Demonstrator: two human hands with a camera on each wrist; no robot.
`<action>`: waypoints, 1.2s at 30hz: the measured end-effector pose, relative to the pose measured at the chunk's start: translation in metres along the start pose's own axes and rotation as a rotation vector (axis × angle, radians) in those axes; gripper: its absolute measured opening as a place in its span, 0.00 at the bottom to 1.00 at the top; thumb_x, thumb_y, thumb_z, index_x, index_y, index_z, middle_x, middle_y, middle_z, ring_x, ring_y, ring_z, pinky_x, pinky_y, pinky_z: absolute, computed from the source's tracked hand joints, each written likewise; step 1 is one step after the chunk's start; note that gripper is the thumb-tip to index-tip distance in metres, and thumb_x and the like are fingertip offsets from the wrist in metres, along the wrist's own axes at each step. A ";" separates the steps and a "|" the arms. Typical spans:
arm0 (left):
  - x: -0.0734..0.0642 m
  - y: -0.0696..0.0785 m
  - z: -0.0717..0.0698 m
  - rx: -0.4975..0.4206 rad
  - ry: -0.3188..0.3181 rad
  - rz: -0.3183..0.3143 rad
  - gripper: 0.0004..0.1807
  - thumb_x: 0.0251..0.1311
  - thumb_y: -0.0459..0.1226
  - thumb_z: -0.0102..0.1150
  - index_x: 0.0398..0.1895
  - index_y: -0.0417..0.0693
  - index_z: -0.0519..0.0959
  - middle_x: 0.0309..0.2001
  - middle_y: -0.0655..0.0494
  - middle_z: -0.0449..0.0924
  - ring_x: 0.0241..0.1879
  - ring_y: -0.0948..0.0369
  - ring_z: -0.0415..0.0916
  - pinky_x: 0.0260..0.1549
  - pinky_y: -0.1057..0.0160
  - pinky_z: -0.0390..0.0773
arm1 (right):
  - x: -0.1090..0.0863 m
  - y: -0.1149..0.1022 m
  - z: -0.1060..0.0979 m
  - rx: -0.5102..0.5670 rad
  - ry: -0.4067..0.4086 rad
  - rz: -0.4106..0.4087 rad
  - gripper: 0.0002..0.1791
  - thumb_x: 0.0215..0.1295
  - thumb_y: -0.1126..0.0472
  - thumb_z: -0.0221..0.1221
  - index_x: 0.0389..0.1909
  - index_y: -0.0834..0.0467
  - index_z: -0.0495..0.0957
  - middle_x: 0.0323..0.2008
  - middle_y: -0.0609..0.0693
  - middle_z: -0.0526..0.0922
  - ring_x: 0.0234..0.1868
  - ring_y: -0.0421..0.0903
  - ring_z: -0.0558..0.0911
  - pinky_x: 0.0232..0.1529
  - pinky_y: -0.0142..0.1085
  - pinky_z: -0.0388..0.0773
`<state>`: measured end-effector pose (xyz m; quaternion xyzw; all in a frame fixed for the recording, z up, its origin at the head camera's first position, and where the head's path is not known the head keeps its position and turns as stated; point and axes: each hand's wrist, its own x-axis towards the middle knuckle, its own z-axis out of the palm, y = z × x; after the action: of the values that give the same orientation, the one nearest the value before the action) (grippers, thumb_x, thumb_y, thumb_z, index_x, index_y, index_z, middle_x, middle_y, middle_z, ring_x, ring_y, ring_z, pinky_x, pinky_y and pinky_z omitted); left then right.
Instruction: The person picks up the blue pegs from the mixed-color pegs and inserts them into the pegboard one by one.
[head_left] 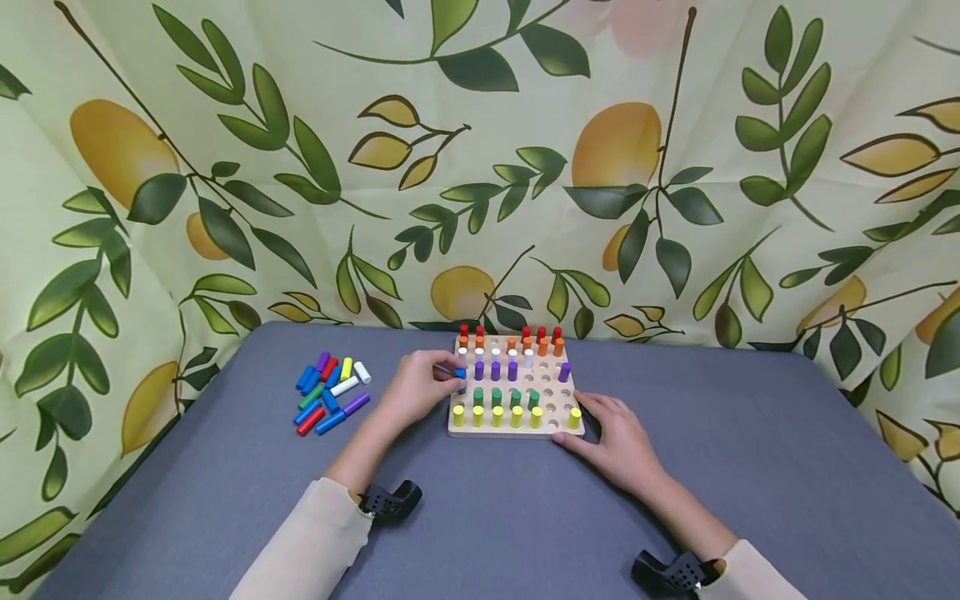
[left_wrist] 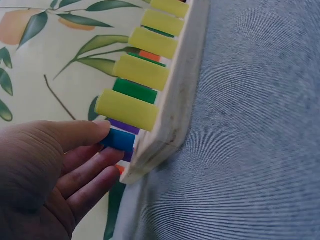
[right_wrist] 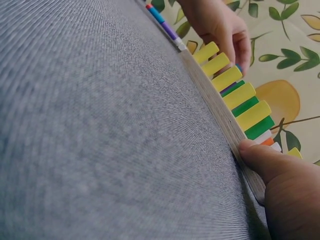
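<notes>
Our left hand (head_left: 422,389) pinches a blue peg (left_wrist: 120,140) at the board (head_left: 495,432) our right hand (head_left: 621,439) grips, seemingly mid-insertion, calling next for a straight push.

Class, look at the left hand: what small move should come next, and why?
Probably press the blue peg gently down into the board. The left hand pinches it at the board's left side, roughly parallel to the standing yellow pegs, and the right hand touches the near right corner, which may steady things. Whether it is seated is hidden.
</notes>
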<state>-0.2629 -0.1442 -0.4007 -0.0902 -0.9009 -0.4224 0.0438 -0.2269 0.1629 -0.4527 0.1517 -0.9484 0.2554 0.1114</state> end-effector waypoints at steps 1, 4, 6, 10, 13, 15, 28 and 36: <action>0.000 -0.001 0.001 0.000 -0.001 -0.005 0.10 0.59 0.32 0.71 0.44 0.45 0.86 0.44 0.49 0.89 0.39 0.60 0.86 0.42 0.61 0.86 | 0.000 0.000 0.000 -0.002 -0.002 0.002 0.43 0.57 0.38 0.69 0.67 0.62 0.74 0.62 0.62 0.79 0.65 0.63 0.75 0.63 0.62 0.71; 0.000 -0.002 0.003 0.000 0.001 -0.010 0.10 0.58 0.32 0.71 0.44 0.45 0.86 0.44 0.49 0.88 0.39 0.60 0.86 0.41 0.61 0.86 | 0.000 0.000 0.000 -0.006 -0.003 0.003 0.43 0.58 0.38 0.69 0.67 0.62 0.74 0.62 0.62 0.79 0.65 0.63 0.75 0.63 0.62 0.71; 0.001 -0.002 0.004 0.000 0.007 -0.004 0.10 0.58 0.32 0.71 0.44 0.45 0.87 0.45 0.48 0.88 0.39 0.59 0.86 0.41 0.61 0.86 | 0.000 -0.001 0.000 -0.005 0.001 0.001 0.43 0.58 0.38 0.69 0.67 0.62 0.74 0.62 0.62 0.80 0.65 0.63 0.76 0.63 0.62 0.71; -0.001 -0.001 0.003 0.002 0.009 0.002 0.10 0.58 0.33 0.71 0.43 0.45 0.87 0.44 0.48 0.88 0.39 0.59 0.87 0.40 0.61 0.87 | 0.000 -0.002 0.000 -0.005 0.005 -0.003 0.43 0.58 0.38 0.69 0.66 0.63 0.74 0.62 0.63 0.80 0.64 0.63 0.76 0.63 0.62 0.71; -0.002 -0.001 0.003 0.003 0.002 -0.007 0.10 0.58 0.33 0.71 0.43 0.45 0.87 0.45 0.48 0.88 0.39 0.59 0.86 0.41 0.61 0.86 | 0.000 -0.002 0.000 -0.006 0.002 -0.003 0.43 0.58 0.38 0.69 0.67 0.63 0.74 0.62 0.63 0.79 0.65 0.63 0.76 0.63 0.62 0.71; -0.002 -0.001 0.002 0.007 0.000 -0.012 0.10 0.59 0.33 0.71 0.43 0.44 0.87 0.44 0.48 0.89 0.39 0.59 0.86 0.41 0.61 0.87 | 0.000 -0.002 0.001 -0.006 0.002 -0.004 0.43 0.58 0.38 0.69 0.67 0.62 0.74 0.62 0.63 0.79 0.65 0.63 0.76 0.63 0.62 0.71; -0.001 0.001 0.002 0.054 -0.001 -0.006 0.08 0.59 0.34 0.71 0.42 0.47 0.87 0.43 0.51 0.89 0.37 0.61 0.86 0.40 0.62 0.86 | 0.000 -0.001 -0.001 -0.006 -0.004 -0.011 0.43 0.59 0.38 0.68 0.67 0.62 0.73 0.62 0.63 0.79 0.65 0.63 0.75 0.63 0.62 0.71; -0.003 0.001 0.004 0.138 -0.015 0.045 0.08 0.60 0.32 0.69 0.43 0.44 0.88 0.40 0.51 0.89 0.35 0.63 0.83 0.38 0.63 0.85 | 0.000 -0.002 -0.002 -0.008 -0.012 -0.009 0.43 0.60 0.38 0.68 0.68 0.62 0.73 0.62 0.64 0.79 0.65 0.64 0.75 0.64 0.63 0.70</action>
<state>-0.2598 -0.1412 -0.4029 -0.1104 -0.9260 -0.3573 0.0525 -0.2258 0.1626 -0.4505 0.1573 -0.9493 0.2501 0.1073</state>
